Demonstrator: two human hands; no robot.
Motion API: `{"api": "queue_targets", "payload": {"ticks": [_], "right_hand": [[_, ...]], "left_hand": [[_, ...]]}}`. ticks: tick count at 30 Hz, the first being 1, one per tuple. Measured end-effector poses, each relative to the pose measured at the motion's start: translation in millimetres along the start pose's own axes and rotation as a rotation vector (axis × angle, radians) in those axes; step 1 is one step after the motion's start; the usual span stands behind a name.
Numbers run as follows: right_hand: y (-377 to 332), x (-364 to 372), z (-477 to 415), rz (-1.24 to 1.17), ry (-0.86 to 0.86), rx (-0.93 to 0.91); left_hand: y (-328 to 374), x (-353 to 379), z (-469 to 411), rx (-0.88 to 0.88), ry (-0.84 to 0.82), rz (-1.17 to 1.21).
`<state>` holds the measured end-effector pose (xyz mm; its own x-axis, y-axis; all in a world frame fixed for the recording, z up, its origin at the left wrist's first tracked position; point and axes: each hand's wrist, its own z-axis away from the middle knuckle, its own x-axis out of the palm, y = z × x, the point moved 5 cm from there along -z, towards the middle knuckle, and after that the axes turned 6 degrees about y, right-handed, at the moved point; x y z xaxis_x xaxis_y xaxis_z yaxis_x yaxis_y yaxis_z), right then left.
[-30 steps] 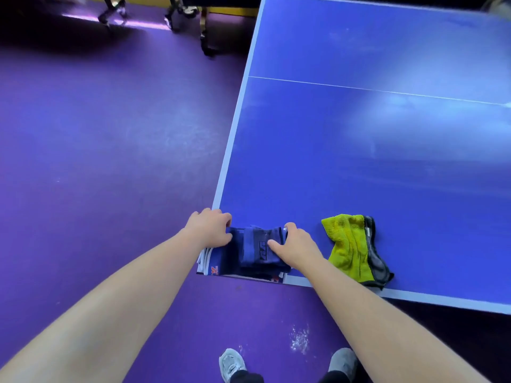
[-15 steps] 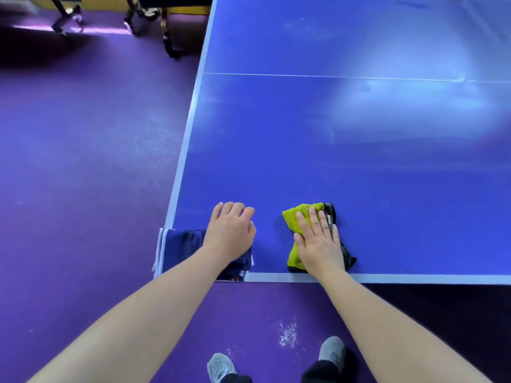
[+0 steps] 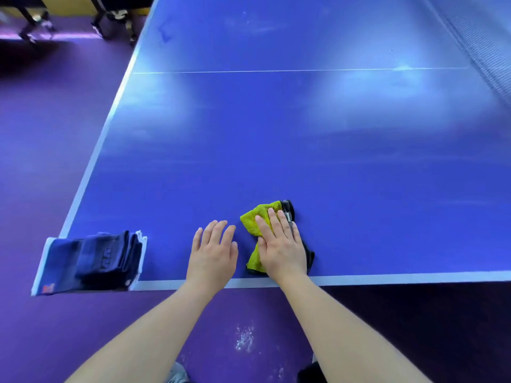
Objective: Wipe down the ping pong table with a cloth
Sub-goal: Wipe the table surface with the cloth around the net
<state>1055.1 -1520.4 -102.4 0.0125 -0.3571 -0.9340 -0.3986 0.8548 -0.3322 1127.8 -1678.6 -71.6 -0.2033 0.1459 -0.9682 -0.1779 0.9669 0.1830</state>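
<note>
The blue tabletop (image 3: 304,161) fills most of the view, with a thin white line (image 3: 276,71) across its far part. The purple floor (image 3: 41,134) lies to the left of the tabletop and below its near edge. A folded dark blue bundle (image 3: 91,261) sits on the tabletop's near left corner, overhanging it. The left hand (image 3: 213,255) lies palm down over the tabletop just inside the near edge, its fingers (image 3: 218,230) straight, close together and holding nothing. The right hand (image 3: 282,250) presses flat on the yellow cloth (image 3: 253,221), fingers straight. The cloth lies bunched on the tabletop, near its near edge.
</note>
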Motion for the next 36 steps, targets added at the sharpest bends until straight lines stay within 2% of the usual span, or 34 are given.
{"api": "queue_targets", "payload": {"ticks": [5, 13, 28, 36], "right_hand": [[98, -34, 4, -0.005, 0.006, -0.036], [242, -84, 14, 0.033, 0.021, -0.007], [405, -145, 29, 0.101, 0.048, 0.042], [482, -173, 36, 0.112, 0.052, 0.038]], "left_hand": [[88, 21, -17, -0.052, -0.045, -0.010], [222, 48, -39, 0.008, -0.099, -0.002], [379, 86, -111, 0.202, -0.155, 0.027], [470, 108, -110, 0.284, -0.142, 0.037]]}}
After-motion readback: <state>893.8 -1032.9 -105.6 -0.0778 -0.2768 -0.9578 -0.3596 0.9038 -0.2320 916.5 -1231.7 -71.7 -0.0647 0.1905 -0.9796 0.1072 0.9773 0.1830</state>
